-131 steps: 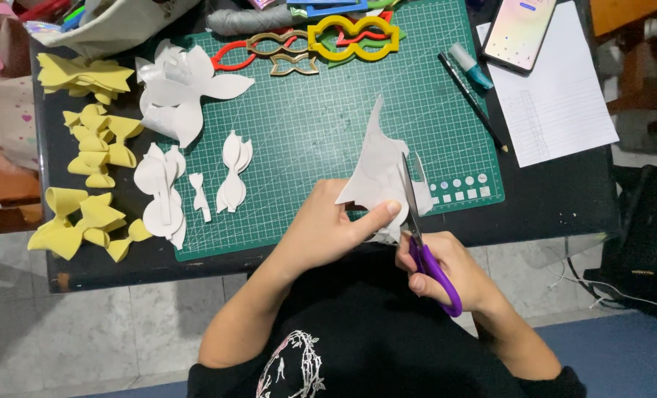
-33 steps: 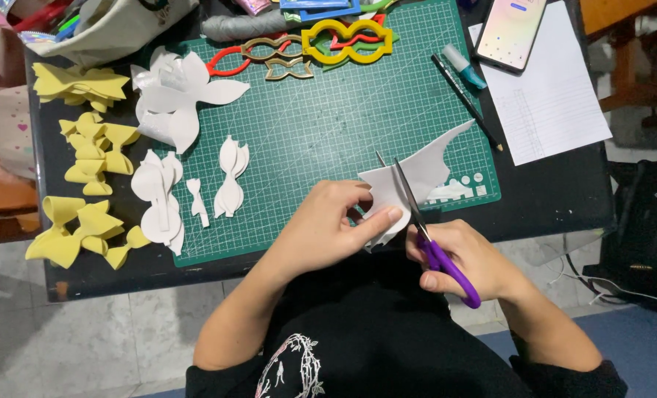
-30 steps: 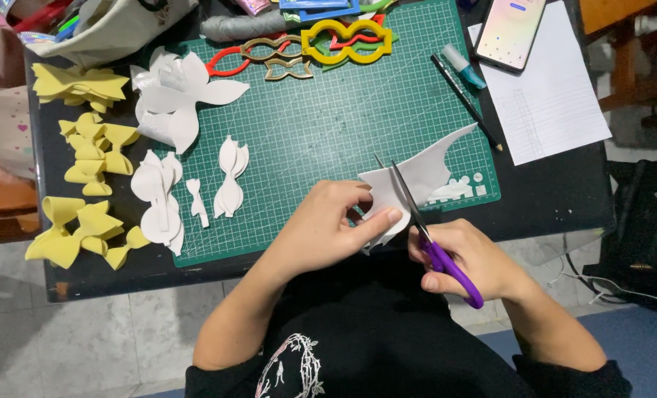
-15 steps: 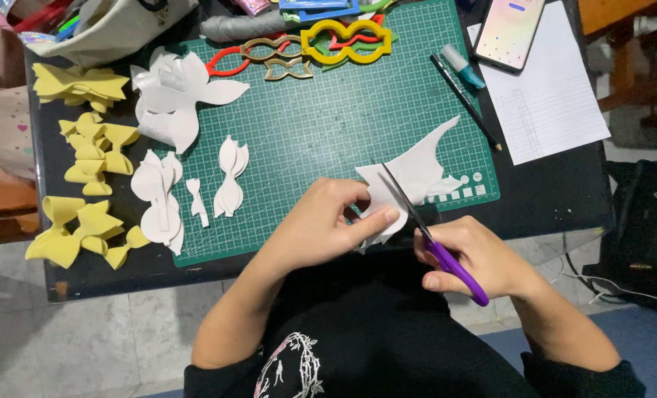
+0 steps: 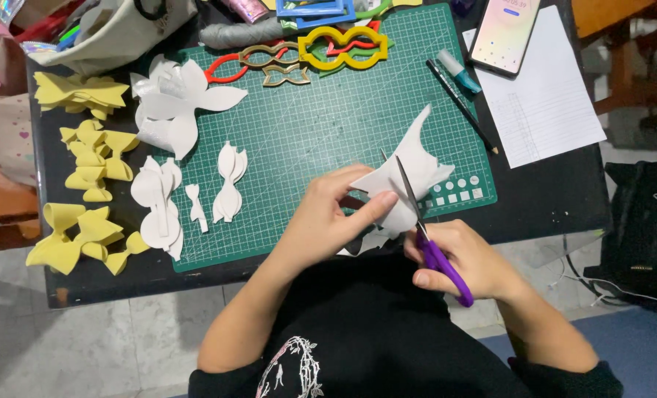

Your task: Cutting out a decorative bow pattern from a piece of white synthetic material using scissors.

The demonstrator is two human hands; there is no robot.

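A white sheet point(image 5: 409, 177), cut into an irregular shape with one pointed tip, is held over the near right corner of the green cutting mat point(image 5: 321, 133), close to the table's near edge. The left hand point(image 5: 327, 217) grasps the sheet, thumb on top and fingers beneath. The right hand point(image 5: 465, 259) is closed around the purple handles of a pair of scissors point(image 5: 424, 225), whose blades cross the sheet's right part and point away from the person. On the mat's left part lie white bow-shaped cutouts point(image 5: 229, 184), with a larger white petal-shaped piece point(image 5: 177, 103) above them. At the mat's far edge lie coloured bow-shaped stencils point(image 5: 343, 48) in yellow, red and gold. Yellow bows point(image 5: 93, 151) are grouped on the dark table point(image 5: 549, 199) left of the mat. Right of the mat lie a black pencil point(image 5: 461, 107), a teal-capped marker point(image 5: 459, 71) and a lined paper sheet point(image 5: 546, 103), with a phone point(image 5: 505, 33) resting on that sheet's far corner.
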